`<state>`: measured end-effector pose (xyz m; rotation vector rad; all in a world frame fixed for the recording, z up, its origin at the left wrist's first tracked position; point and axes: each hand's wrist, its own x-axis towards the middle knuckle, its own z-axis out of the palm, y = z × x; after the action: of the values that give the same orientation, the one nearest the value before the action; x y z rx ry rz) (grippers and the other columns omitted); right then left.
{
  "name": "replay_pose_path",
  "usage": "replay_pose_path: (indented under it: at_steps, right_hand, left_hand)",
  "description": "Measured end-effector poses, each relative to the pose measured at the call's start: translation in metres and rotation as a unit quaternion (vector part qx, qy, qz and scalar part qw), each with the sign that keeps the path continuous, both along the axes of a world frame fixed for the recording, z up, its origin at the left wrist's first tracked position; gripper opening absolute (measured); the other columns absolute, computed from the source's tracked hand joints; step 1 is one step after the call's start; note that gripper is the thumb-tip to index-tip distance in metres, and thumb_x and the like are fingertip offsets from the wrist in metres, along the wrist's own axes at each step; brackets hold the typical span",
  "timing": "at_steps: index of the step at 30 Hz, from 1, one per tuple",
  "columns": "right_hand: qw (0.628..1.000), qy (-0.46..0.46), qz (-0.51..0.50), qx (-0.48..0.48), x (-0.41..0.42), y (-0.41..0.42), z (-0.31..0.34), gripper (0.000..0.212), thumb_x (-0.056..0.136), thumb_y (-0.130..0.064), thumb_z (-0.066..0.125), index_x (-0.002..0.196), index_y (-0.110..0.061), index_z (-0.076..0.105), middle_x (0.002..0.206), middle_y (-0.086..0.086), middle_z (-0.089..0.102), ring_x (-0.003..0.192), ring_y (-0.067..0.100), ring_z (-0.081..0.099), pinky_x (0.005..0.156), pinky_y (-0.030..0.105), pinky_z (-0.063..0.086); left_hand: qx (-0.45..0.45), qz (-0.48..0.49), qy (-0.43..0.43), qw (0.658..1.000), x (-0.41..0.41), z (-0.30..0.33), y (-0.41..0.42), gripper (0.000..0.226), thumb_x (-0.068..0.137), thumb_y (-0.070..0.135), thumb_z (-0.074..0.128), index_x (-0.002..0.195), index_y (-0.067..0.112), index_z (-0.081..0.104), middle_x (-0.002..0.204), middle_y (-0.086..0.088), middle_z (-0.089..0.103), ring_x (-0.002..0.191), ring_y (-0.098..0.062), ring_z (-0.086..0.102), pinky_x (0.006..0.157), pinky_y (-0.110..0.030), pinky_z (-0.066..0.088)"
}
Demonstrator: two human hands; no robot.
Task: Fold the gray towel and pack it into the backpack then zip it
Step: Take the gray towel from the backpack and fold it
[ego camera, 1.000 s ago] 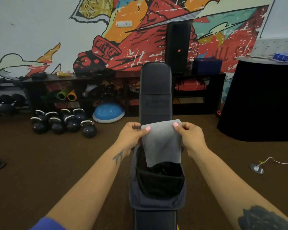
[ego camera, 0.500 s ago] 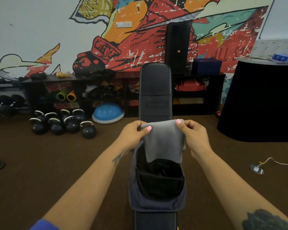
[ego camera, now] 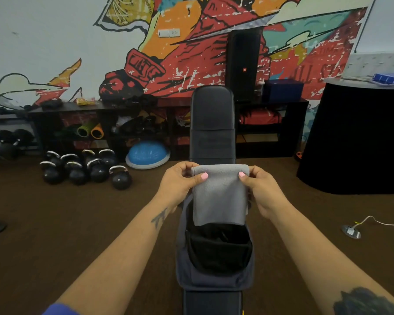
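Note:
A folded gray towel (ego camera: 220,196) hangs upright in front of me, held by its top corners. My left hand (ego camera: 180,180) pinches the top left corner and my right hand (ego camera: 263,189) pinches the top right corner. Below it a dark gray backpack (ego camera: 214,280) lies on a black bench, its main compartment unzipped and showing a black lining. The towel's bottom edge hangs just over the far rim of the opening and hides the far part of the bag.
The black padded bench (ego camera: 212,123) runs away from me along the middle of the brown floor. Several kettlebells (ego camera: 82,169) and a blue balance dome (ego camera: 147,154) sit at the left. A black covered table (ego camera: 359,137) stands at the right, a cable and floor socket (ego camera: 350,231) near it.
Both hands have raised the towel slightly and squared it; it now hangs flatter and straighter above the open backpack.

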<state>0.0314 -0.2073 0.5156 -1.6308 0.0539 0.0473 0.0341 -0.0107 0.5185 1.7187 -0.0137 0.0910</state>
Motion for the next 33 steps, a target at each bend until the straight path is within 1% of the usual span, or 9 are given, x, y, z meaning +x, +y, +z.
replay_pose_path:
  at_steps: [3,5,7,11,14,20,27,30,33]
  right_hand:
    - [0.986,-0.020,-0.013,-0.168,0.005,0.001,0.000,0.021,0.100,-0.029,0.042,0.107,-0.013,0.054,0.100,0.004,0.059,0.092,0.019,0.056,0.072,0.030,0.045]
    - [0.980,-0.027,-0.026,-0.193,0.005,0.001,0.000,0.027,0.100,-0.032,0.040,0.106,-0.010,0.054,0.099,0.007,0.058,0.087,0.018,0.053,0.073,0.033,0.045]
    - [0.990,-0.021,-0.010,-0.137,0.002,0.000,0.001,0.028,0.098,-0.036,0.044,0.108,-0.012,0.056,0.102,0.004,0.060,0.088,0.016,0.055,0.076,0.035,0.048]
    - [0.998,-0.005,0.057,-0.014,-0.005,-0.002,0.003,0.024,0.088,-0.021,0.065,0.110,-0.018,0.058,0.101,-0.005,0.065,0.086,0.007,0.061,0.061,0.018,0.045]
    - [0.997,-0.012,0.070,-0.019,-0.003,-0.005,0.003,0.019,0.090,-0.012,0.062,0.107,-0.019,0.060,0.100,-0.003,0.067,0.085,0.006,0.063,0.060,0.016,0.046]
    - [0.988,-0.033,0.118,-0.093,-0.003,-0.004,0.006,0.019,0.090,-0.018,0.063,0.108,-0.018,0.065,0.102,-0.003,0.071,0.096,0.013,0.067,0.073,0.023,0.052]
    - [0.969,-0.056,0.192,-0.147,-0.008,-0.004,0.014,0.016,0.090,-0.023,0.063,0.103,-0.016,0.067,0.097,0.001,0.074,0.091,0.016,0.069,0.080,0.029,0.056]
    - [0.964,-0.055,0.203,-0.161,-0.008,-0.001,0.014,0.024,0.090,-0.029,0.062,0.107,-0.012,0.065,0.102,0.007,0.072,0.095,0.021,0.069,0.086,0.035,0.055]
    - [0.961,-0.042,0.220,-0.163,-0.009,-0.004,0.016,0.029,0.091,-0.038,0.059,0.102,-0.011,0.064,0.096,0.003,0.071,0.086,0.013,0.069,0.079,0.031,0.056]
  left_hand:
    - [0.002,-0.004,0.009,1.000,0.000,0.002,0.000,0.022,0.073,0.011,0.076,0.088,0.021,0.064,0.101,-0.005,0.068,0.096,-0.019,0.065,0.081,-0.033,0.055]
    - [-0.006,-0.012,0.013,1.000,0.000,0.003,-0.001,0.022,0.073,0.010,0.076,0.089,0.020,0.064,0.100,-0.004,0.068,0.095,-0.018,0.065,0.079,-0.032,0.055]
    - [-0.037,-0.018,0.026,0.999,-0.002,0.004,-0.003,0.021,0.077,0.010,0.073,0.096,0.016,0.065,0.098,-0.002,0.068,0.090,-0.015,0.065,0.070,-0.025,0.053]
    - [-0.070,-0.032,0.050,0.996,-0.006,0.006,-0.006,0.021,0.082,0.009,0.067,0.102,0.015,0.064,0.096,0.001,0.067,0.085,-0.010,0.065,0.058,-0.017,0.052]
    - [-0.007,-0.065,0.081,0.995,-0.005,0.005,0.001,0.025,0.081,0.015,0.069,0.104,0.023,0.063,0.108,-0.002,0.064,0.101,-0.019,0.061,0.075,-0.029,0.053]
    - [0.192,-0.209,0.168,0.944,-0.006,0.023,0.003,0.061,0.061,0.065,0.068,0.112,0.031,0.064,0.119,0.003,0.064,0.111,-0.019,0.058,0.103,-0.046,0.041]
    - [0.289,-0.290,0.187,0.893,-0.001,0.036,-0.002,0.069,0.057,0.072,0.065,0.107,0.025,0.066,0.113,0.001,0.068,0.106,-0.018,0.062,0.100,-0.042,0.046]
    - [0.315,-0.254,0.168,0.899,0.001,0.030,-0.010,0.071,0.057,0.075,0.066,0.105,0.023,0.068,0.106,-0.002,0.071,0.100,-0.019,0.066,0.096,-0.045,0.050]
    - [0.321,-0.234,0.159,0.904,-0.001,0.027,-0.010,0.054,0.067,0.070,0.059,0.094,0.024,0.068,0.095,-0.001,0.071,0.091,-0.018,0.066,0.085,-0.036,0.053]
